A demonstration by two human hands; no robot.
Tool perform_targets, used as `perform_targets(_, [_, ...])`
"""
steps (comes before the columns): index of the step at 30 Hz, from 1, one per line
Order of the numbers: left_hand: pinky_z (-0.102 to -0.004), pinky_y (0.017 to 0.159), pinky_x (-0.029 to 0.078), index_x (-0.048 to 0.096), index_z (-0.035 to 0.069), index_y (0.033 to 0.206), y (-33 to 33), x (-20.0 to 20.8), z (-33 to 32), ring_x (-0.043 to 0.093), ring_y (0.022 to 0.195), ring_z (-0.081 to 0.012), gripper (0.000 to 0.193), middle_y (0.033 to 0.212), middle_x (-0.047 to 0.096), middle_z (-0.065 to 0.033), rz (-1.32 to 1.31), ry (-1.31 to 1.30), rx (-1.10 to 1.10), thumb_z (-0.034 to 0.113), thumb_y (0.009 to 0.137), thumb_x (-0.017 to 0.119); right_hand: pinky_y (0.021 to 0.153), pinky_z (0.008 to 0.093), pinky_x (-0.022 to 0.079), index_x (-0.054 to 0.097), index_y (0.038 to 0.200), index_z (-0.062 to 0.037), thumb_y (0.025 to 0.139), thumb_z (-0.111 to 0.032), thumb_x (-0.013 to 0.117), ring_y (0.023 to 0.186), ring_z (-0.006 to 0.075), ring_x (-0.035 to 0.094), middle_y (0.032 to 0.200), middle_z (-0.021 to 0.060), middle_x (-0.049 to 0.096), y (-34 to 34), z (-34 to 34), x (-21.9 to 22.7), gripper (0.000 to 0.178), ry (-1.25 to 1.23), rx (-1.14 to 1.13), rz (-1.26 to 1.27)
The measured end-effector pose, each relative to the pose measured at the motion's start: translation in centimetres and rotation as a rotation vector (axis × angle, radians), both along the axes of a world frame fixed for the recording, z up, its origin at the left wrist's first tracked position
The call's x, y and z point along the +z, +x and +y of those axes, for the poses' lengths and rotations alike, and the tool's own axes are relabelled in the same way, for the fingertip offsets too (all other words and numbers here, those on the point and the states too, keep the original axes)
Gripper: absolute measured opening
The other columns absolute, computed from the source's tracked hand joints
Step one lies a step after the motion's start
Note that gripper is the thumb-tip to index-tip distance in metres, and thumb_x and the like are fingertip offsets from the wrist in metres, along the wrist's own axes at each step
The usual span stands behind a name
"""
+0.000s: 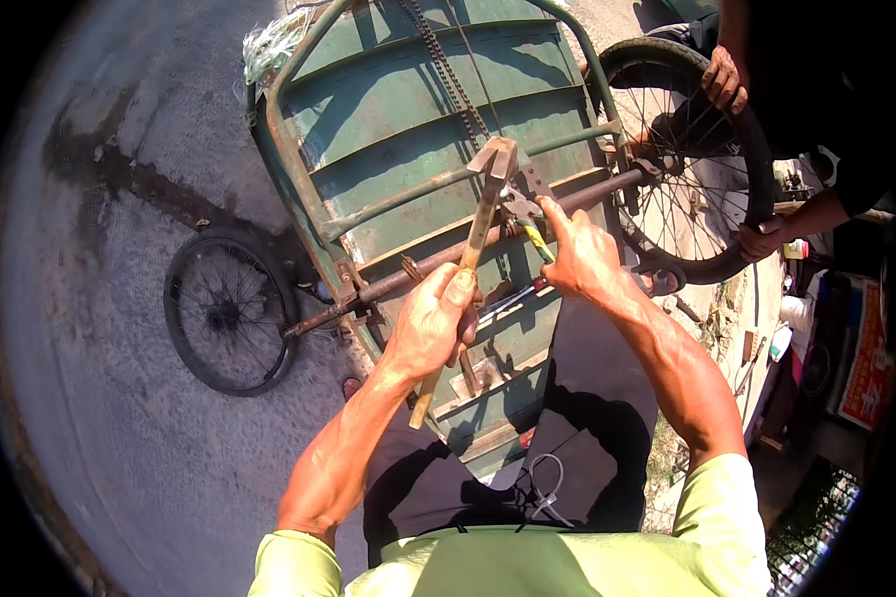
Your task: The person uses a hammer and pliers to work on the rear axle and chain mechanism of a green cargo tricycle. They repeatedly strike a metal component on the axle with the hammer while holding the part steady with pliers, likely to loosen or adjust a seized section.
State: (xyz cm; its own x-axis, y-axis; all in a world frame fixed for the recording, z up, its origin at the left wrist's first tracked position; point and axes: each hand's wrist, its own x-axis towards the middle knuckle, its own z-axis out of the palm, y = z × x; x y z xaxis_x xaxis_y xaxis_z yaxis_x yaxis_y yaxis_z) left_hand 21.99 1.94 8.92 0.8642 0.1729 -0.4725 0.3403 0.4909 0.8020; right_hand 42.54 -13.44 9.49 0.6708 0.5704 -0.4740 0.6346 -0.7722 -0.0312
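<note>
My left hand (pixel 433 320) is closed around the wooden handle of a hammer (pixel 495 159), its metal head raised over the axle. In my right hand (pixel 584 251) is a pair of pliers (pixel 521 207) with yellow-green grips; the index finger stretches along them. The pliers' jaws are close to the rusty axle (pixel 408 278) and a flat metal bar, but what they grip is too small to tell. The axle crosses an upturned green cart (pixel 388 99). A chain (pixel 438 55) runs down toward the pliers and is partly hidden by the hammer head.
A spoked wheel (pixel 174 308) sits at the axle's left end. Another person's hands (pixel 724 80) hold the tyre of the right wheel (pixel 760 179). Along the right edge are a red sign (pixel 863 363) and assorted items. Concrete ground (pixel 90 398) stretches along the left.
</note>
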Motion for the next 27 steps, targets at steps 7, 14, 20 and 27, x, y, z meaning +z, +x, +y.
perform_targets(7, [-0.0249,0.035,0.035,0.051,0.003,0.102,0.2,-3.7,-0.2,0.042,0.038,-0.0100,0.058,0.058,0.050,-0.0017,0.081,-0.123,-0.003,0.061,0.104,0.046,0.087,0.0533,0.055,0.034,0.156,-0.0254,0.071,-0.014,0.078,0.102,0.0486,0.066,0.112,0.0295,0.060,-0.6,-0.2,-0.4,0.096,-0.003,0.002,-0.005])
perform_targets(14, [-0.0230,0.039,0.037,0.053,0.005,0.103,-0.6,-1.7,-0.6,0.045,0.041,-0.0087,0.060,0.061,0.053,-0.0020,-0.087,0.055,0.012,0.065,0.102,0.046,0.085,0.0530,0.056,0.033,0.156,-0.0260,0.071,-0.015,0.082,0.100,0.0478,0.067,0.110,0.0274,0.060,-0.9,-1.5,-0.6,0.099,0.076,-0.019,-0.006])
perform_targets(20, [-0.0230,0.039,0.035,0.054,0.005,0.101,-0.1,-1.3,-0.7,0.046,0.041,-0.0081,0.060,0.061,0.053,-0.0016,0.035,0.139,-0.081,0.064,0.102,0.048,0.086,0.0538,0.055,0.032,0.157,-0.0275,0.067,-0.019,0.088,0.102,0.0489,0.066,0.111,0.0281,0.061,-0.9,-1.8,-1.2,0.106,0.064,-0.028,-0.018])
perform_targets(27, [-0.0289,0.048,0.041,0.053,0.006,0.093,0.0,-2.5,-0.6,0.052,0.051,-0.0106,0.060,0.062,0.055,-0.0013,0.151,-0.001,-0.127,0.065,0.101,0.048,0.087,0.0537,0.055,0.034,0.156,-0.0274,0.069,-0.017,0.083,0.101,0.0487,0.066,0.110,0.0284,0.060,-0.9,-1.2,-0.5,0.100,0.082,-0.037,0.007])
